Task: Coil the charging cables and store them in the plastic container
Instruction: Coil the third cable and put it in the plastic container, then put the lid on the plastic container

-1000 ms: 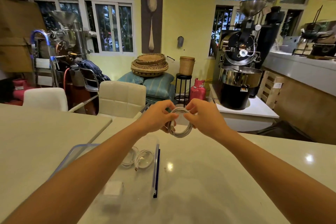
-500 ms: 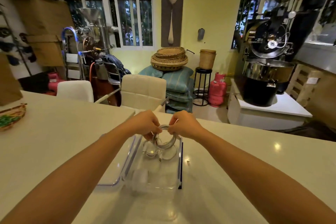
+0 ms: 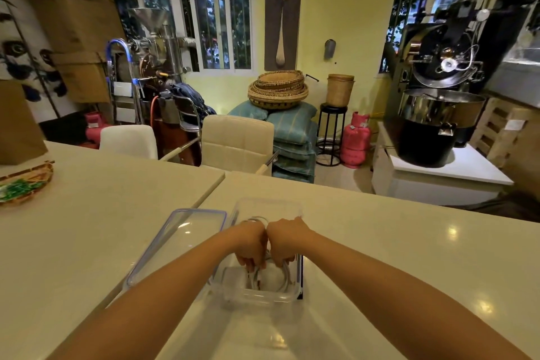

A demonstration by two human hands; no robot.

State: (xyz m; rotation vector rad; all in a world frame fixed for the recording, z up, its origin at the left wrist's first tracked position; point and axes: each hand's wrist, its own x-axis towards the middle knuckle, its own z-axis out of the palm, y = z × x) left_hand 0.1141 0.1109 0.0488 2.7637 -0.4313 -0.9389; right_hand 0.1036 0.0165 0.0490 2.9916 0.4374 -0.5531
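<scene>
A clear plastic container (image 3: 264, 297) stands on the cream table (image 3: 409, 257) in front of me. Both hands reach down into it side by side. My left hand (image 3: 252, 242) and my right hand (image 3: 285, 240) each grip a coiled white cable (image 3: 285, 275), which sits low inside the container near its front. Another white coil (image 3: 255, 219) shows at the far end of the container, behind my hands. My fingers hide most of the held coil.
The container's clear lid with a blue rim (image 3: 178, 242) lies just left of it. A woven basket with green contents (image 3: 24, 184) sits at the table's far left. Two cream chairs (image 3: 236, 140) stand behind the table.
Both hands have lowered the coiled cable from above the table down into the container. The view has tilted down and shifted left.
</scene>
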